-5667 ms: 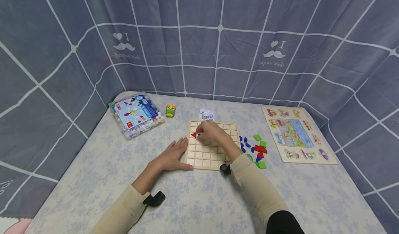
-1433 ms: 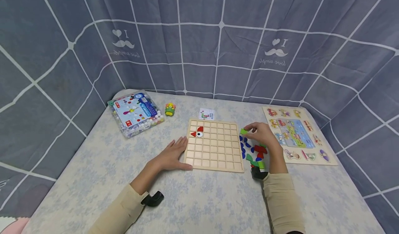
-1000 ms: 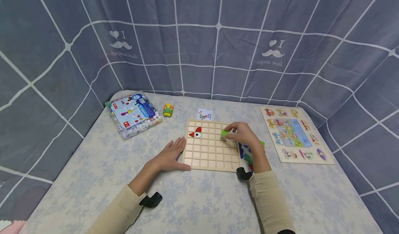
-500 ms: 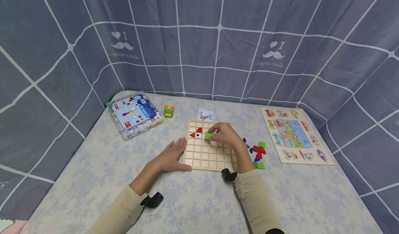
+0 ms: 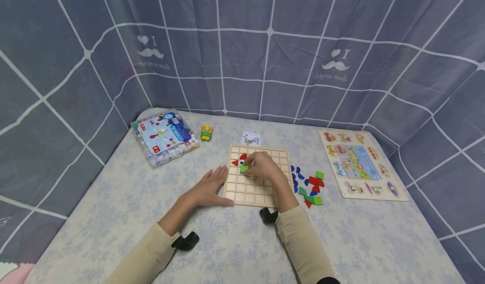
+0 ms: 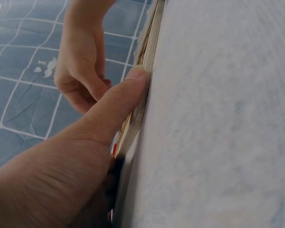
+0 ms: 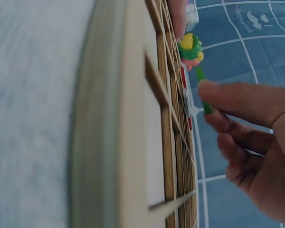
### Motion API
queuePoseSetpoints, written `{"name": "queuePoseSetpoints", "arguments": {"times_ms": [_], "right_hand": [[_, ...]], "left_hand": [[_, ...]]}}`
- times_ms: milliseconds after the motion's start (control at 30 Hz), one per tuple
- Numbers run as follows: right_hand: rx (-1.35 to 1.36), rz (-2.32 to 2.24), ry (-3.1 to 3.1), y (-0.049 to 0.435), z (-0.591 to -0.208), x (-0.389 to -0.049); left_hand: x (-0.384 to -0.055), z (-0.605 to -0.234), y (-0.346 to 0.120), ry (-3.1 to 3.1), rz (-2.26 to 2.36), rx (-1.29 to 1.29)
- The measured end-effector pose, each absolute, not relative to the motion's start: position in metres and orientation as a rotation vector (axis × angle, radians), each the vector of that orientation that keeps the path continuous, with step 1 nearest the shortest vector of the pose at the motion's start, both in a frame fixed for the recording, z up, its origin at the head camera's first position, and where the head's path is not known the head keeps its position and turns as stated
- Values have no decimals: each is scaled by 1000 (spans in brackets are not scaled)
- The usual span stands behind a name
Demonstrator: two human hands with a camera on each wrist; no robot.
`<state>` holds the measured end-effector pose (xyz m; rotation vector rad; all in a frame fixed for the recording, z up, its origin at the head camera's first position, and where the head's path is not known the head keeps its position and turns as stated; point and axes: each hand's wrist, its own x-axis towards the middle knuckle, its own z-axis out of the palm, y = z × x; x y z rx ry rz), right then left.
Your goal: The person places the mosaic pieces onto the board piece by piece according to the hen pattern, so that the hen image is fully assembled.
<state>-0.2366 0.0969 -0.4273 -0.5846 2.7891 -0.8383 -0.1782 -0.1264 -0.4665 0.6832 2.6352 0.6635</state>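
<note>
The left hand rests flat on the worktop, thumb and fingers apart, against the left edge of the gridded board. Loose coloured pieces lie just right of the board. The right hand pinches the green square tile, held clear above the grid at the near side of the eye tile. A red triangle adjoins the eye tile at left. Farther: puzzle board, right; bead box, left; picture card and figurine between.
</note>
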Motion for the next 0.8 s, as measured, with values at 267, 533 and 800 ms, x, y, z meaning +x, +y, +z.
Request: {"name": "queuePoseSetpoints", "arguments": {"times_ms": [267,533,800], "right_hand": [[-663,-821,2783,93,-433,-236],[-618,-794,2798,92,-437,-237],[-565,-790,2772,90,-436,-237]], "left_hand": [[-178,-466,-126,2639,679,690],[-178,-466,-126,2640,690,700],[-176,-463,-126,2622,731,703]]}}
